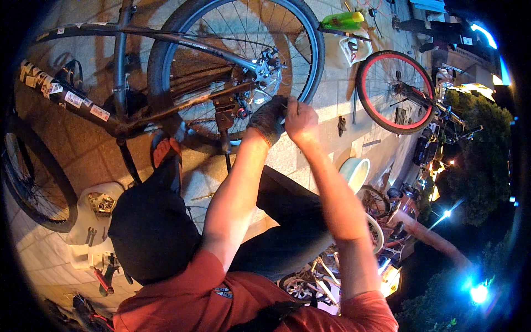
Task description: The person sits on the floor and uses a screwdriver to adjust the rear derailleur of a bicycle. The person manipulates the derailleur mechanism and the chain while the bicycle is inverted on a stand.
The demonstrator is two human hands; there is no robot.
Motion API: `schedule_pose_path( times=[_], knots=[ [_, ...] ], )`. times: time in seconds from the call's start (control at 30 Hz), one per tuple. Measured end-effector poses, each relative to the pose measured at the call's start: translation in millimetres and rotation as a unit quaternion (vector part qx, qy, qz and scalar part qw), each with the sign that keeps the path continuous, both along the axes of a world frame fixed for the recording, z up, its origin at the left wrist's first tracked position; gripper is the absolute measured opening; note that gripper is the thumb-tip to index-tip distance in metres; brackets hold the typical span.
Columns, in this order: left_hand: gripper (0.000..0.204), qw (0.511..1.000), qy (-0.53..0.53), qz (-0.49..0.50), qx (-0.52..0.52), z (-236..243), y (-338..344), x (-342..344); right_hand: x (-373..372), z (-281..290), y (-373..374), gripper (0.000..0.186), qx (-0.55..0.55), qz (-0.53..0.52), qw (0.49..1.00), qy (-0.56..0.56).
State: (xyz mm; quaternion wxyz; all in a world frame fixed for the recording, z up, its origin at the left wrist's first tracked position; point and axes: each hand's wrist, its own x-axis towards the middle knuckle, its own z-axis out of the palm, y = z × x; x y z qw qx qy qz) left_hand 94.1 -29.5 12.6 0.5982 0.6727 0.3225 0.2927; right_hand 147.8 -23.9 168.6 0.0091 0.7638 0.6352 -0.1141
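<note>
My left hand (267, 118), in a dark glove, is closed at the edge of a bicycle wheel (318, 55), just below the hub and gears (269, 65). My right hand (301, 118), bare, is closed right beside it, with its thumb and fingers pressed together near the left fingertips. Whatever they pinch between them is too small and dark to name. A dark bicycle frame (120, 66) runs from the wheel toward the left. Below the hub hangs the rear derailleur (241, 110), close to my left hand.
A red-rimmed wheel (365, 97) belongs to another bicycle at the right. A green bottle (340, 21) lies beyond the near wheel. At the left are a tray of small metal parts (101, 203), wrenches (91, 237) and a black tire (69, 205). A pale round basin (355, 172) stands beyond my right forearm.
</note>
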Motion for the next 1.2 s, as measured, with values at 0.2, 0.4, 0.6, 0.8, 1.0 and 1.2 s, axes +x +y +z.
schedule_pose_path(
  times=[0.2, 0.4, 0.6, 0.8, 1.0, 1.2],
  knots=[
    [0.026, 0.806, -0.321, -0.007, -0.498, 18, 1, -14, -15, -28, -7, 0.042, 0.013, -0.565, 0.759, 0.325],
    [0.019, 0.701, -0.296, 0.046, -0.648, 41, 16, -31, -4, -30, -23, 0.041, 0.023, -0.518, 0.719, 0.463],
    [0.013, 0.858, -0.252, 0.066, -0.443, 18, 7, -15, 6, 23, -14, 0.037, -0.019, 0.153, 0.976, -0.156],
    [0.013, 0.742, -0.359, 0.085, -0.559, -20, 0, 1, 6, 27, 3, 0.021, -0.117, 0.284, 0.923, -0.232],
    [0.017, 0.677, -0.287, 0.154, -0.660, 46, 16, -29, -5, 4, -20, 0.035, -0.019, 0.090, 0.992, -0.085],
    [0.021, 0.717, -0.218, 0.129, -0.650, 41, 21, -30, -6, -1, -21, 0.041, -0.015, 0.066, 0.995, -0.075]
  ],
)
